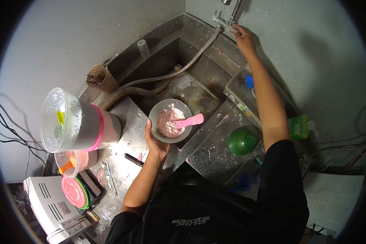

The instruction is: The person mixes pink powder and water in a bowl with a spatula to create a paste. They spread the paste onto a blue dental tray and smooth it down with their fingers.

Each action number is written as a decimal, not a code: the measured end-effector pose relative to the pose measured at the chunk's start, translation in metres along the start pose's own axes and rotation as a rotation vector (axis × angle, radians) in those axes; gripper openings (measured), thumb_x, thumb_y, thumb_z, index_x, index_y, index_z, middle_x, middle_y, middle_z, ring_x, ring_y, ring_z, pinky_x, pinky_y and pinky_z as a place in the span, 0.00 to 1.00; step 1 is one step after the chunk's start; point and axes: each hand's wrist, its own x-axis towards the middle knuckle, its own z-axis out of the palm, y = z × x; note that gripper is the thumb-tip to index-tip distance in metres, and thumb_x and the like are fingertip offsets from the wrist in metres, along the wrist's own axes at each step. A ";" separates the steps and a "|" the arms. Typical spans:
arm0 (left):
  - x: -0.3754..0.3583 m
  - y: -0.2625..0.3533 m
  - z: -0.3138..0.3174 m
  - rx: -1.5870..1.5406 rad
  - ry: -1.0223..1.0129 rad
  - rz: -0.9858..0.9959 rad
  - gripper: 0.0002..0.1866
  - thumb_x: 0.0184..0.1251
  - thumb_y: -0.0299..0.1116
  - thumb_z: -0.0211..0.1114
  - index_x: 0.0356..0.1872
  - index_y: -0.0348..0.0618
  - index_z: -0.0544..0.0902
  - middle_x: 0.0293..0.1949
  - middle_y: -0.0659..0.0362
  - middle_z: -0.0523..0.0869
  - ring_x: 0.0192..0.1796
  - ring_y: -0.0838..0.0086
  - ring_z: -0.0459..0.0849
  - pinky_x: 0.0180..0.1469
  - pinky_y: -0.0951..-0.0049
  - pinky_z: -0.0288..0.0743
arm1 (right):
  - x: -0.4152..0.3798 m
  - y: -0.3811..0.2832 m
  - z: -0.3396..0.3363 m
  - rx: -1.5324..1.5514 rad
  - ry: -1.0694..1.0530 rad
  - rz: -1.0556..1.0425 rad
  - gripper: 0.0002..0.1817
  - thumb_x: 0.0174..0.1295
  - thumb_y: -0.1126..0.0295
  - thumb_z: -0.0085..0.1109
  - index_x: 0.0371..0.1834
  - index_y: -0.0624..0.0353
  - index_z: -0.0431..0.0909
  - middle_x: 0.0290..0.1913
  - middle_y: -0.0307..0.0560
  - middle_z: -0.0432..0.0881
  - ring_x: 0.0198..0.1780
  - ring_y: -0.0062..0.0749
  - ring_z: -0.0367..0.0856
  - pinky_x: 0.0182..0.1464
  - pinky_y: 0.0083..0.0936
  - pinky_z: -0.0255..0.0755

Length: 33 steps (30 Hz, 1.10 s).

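Observation:
My left hand [155, 145] grips the side of a whitish mixing bowl [186, 109], thumb along its outer wall, above the sink's edge. Clumpy pink powder [168, 122] fills the bottom of the bowl. A pink spatula [192, 120] rests in the powder, its wide end sticking out to the right. My right hand [244, 38] reaches far up to the wall faucet [227, 25], its fingers closed at the tap. The exact finger contact there is small and partly hidden. No water shows entering the bowl.
A metal sink [183, 83] with a hose [197, 55] lies beyond the bowl. Large clear tubs [79, 120] stand left, near a woven basket [99, 77]. Right are a green bowl [242, 141], a plastic bin [240, 95] and a green bottle [299, 127]. A knife-like tool [133, 159] lies on the counter.

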 end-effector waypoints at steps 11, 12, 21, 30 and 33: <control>0.001 -0.002 0.005 -0.001 0.009 -0.004 0.40 0.57 0.65 0.56 0.63 0.45 0.68 0.62 0.55 0.72 0.64 0.61 0.70 0.66 0.54 0.63 | -0.050 -0.046 0.045 0.828 -0.406 0.508 0.07 0.56 0.74 0.61 0.36 0.64 0.79 0.32 0.47 0.80 0.31 0.32 0.81 0.34 0.24 0.76; 0.002 -0.002 0.004 -0.002 0.001 -0.005 0.40 0.57 0.64 0.56 0.63 0.45 0.68 0.62 0.55 0.72 0.64 0.61 0.70 0.66 0.54 0.63 | -0.050 -0.047 0.052 0.923 -0.329 0.491 0.06 0.56 0.74 0.61 0.35 0.64 0.79 0.31 0.46 0.80 0.29 0.30 0.80 0.32 0.23 0.75; 0.010 -0.004 0.005 -0.001 -0.002 -0.010 0.40 0.58 0.65 0.56 0.63 0.44 0.68 0.62 0.54 0.72 0.64 0.62 0.70 0.67 0.56 0.62 | -0.029 -0.051 0.057 0.972 -0.288 0.431 0.05 0.54 0.79 0.62 0.34 0.64 0.79 0.27 0.42 0.79 0.24 0.24 0.77 0.27 0.21 0.74; 0.020 -0.008 0.008 0.005 -0.019 -0.015 0.41 0.58 0.65 0.55 0.64 0.44 0.67 0.62 0.54 0.71 0.65 0.61 0.69 0.67 0.56 0.61 | -0.033 -0.058 0.046 0.774 -0.281 0.411 0.08 0.56 0.74 0.65 0.37 0.64 0.81 0.26 0.38 0.79 0.24 0.19 0.74 0.29 0.16 0.70; 0.019 -0.008 0.011 0.019 -0.021 -0.011 0.41 0.58 0.65 0.55 0.64 0.44 0.67 0.63 0.54 0.71 0.65 0.61 0.69 0.67 0.56 0.61 | -0.035 -0.056 0.043 0.726 -0.316 0.402 0.10 0.55 0.72 0.67 0.38 0.64 0.81 0.27 0.38 0.80 0.24 0.19 0.74 0.30 0.16 0.72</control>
